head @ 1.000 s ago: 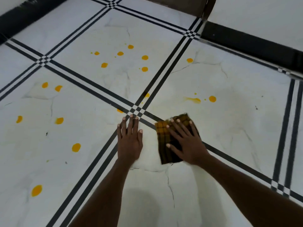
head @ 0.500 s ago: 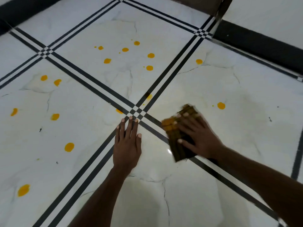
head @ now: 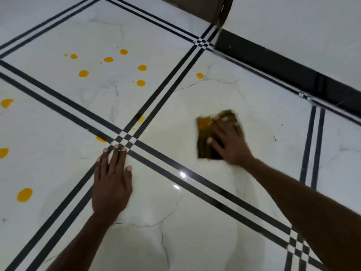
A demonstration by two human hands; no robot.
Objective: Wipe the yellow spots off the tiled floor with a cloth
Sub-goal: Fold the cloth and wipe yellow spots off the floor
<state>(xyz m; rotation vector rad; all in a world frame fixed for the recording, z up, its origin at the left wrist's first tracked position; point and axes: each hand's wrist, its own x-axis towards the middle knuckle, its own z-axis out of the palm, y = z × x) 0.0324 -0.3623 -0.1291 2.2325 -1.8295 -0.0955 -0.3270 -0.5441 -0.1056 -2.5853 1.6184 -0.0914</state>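
Note:
My right hand (head: 231, 145) presses flat on a folded brown and yellow checked cloth (head: 204, 132) on the white tiled floor (head: 195, 202), right of the black line crossing. The cloth is blurred with motion. My left hand (head: 112, 180) lies flat on the floor with straight fingers, its fingertips at the crossing. Several yellow spots (head: 141, 83) dot the far tile. One spot (head: 199, 75) sits beyond the cloth, another (head: 140, 118) on the black lines, another (head: 100, 139) just past my left fingertips. More spots (head: 24, 195) lie on the left tile.
A black skirting strip (head: 273, 65) and white wall run along the far right. A brown door or panel edge (head: 218, 10) stands at the top. Black double lines (head: 175, 173) cross the floor. Tiny dark specks (head: 275, 138) lie right of the cloth.
My right hand has slid the cloth away and to the right over the tile. The yellow smear and the spot near it no longer show. My left hand stays planted.

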